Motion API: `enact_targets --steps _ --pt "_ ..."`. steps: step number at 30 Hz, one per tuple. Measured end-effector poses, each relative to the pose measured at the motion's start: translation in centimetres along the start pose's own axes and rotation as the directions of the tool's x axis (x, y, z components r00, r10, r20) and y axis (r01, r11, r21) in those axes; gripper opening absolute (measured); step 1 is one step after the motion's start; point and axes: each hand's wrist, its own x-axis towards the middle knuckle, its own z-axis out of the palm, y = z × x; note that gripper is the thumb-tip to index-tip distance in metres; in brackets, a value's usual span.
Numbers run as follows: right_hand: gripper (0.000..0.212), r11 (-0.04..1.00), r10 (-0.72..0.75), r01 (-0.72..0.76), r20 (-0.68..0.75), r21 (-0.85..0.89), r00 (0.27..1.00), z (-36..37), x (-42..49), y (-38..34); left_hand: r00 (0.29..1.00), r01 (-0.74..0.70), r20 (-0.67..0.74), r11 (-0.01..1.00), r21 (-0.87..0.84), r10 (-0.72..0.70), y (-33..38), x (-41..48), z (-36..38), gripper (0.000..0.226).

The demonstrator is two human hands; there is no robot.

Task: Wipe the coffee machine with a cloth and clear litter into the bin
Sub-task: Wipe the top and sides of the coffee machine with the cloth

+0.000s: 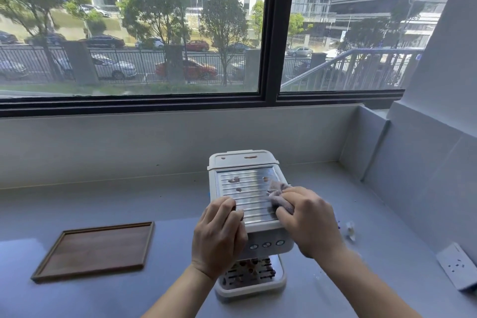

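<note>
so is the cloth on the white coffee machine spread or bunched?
Bunched: the pale pinkish cloth sits crumpled under the right hand.

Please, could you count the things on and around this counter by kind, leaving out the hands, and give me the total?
coffee machine: 1
cloth: 1
wooden tray: 1
crumpled litter scrap: 1
white socket plate: 1
Total: 5
</note>
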Motion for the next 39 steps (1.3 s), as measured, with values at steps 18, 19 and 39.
enact_targets --steps 18,19,39 --pt "0.017 0.991 0.108 -0.102 -0.075 0.086 0.991 -0.4 5.4 -0.6 1.000 0.022 -0.005 1.000 0.020 -0.022 0.0 0.0 -0.1 0.019" --pt "0.021 0.992 0.080 -0.080 0.003 0.096 0.997 0.4 4.5 -0.8 1.000 0.021 -0.006 1.000 0.015 -0.021 0.0 -0.1 -0.2 0.018" --pt "0.029 0.997 -0.054 0.062 0.136 -0.056 0.989 1.7 4.0 0.4 1.000 0.025 -0.002 1.000 0.012 -0.025 0.1 -0.2 0.0 0.012"
